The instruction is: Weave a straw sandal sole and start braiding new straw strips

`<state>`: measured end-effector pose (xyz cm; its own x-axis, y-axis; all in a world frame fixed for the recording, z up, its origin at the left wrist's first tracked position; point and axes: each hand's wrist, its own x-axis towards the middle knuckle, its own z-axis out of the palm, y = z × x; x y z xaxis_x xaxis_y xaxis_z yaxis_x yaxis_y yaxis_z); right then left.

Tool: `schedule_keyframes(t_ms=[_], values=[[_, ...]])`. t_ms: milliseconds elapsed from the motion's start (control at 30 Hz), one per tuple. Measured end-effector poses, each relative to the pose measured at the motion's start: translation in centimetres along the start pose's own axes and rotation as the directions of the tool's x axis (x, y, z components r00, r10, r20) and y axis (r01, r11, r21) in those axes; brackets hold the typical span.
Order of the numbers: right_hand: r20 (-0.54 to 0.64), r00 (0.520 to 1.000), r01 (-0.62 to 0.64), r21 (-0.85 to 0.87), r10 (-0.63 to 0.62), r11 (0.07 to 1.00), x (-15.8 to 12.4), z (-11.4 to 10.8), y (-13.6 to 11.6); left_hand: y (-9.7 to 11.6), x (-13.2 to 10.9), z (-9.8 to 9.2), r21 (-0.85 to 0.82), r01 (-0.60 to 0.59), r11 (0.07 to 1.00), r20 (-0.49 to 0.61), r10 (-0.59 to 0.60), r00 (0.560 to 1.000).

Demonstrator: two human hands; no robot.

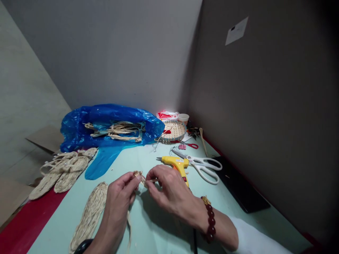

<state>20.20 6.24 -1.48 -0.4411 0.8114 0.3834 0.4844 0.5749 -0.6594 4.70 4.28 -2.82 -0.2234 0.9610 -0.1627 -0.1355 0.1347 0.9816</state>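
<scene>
A small bundle of dried plant fibre is pinched between the thumb and fingers of my left hand. From it a pale strand hangs down toward the table. My right hand, with a beaded bracelet at the wrist, pinches a thin fibre strand that runs across from the bundle. Just beyond my right hand lies a yellow glue gun, partly hidden by it. A woven straw sole lies left of my left forearm.
White-handled scissors and a black flat panel lie to the right. Straw sandals sit at the left edge. Behind are a blue plastic bag with fibre bundles, a round woven basket and red-handled scissors. Walls enclose the table.
</scene>
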Motion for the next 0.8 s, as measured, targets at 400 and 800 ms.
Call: schedule_keyframes(t_ms=[400,800], values=[[0.149,0.898,0.435,-0.449,-0.414,0.781,-1.9,2.2,-0.2,0.1,-0.7,0.4,-0.185,0.097,0.978,0.025,-0.094,0.995],[0.156,0.985,0.027,0.307,-0.078,0.951,0.9,-1.7,0.9,-0.2,-0.9,0.2,0.058,0.074,0.996,0.2,-0.085,0.976]])
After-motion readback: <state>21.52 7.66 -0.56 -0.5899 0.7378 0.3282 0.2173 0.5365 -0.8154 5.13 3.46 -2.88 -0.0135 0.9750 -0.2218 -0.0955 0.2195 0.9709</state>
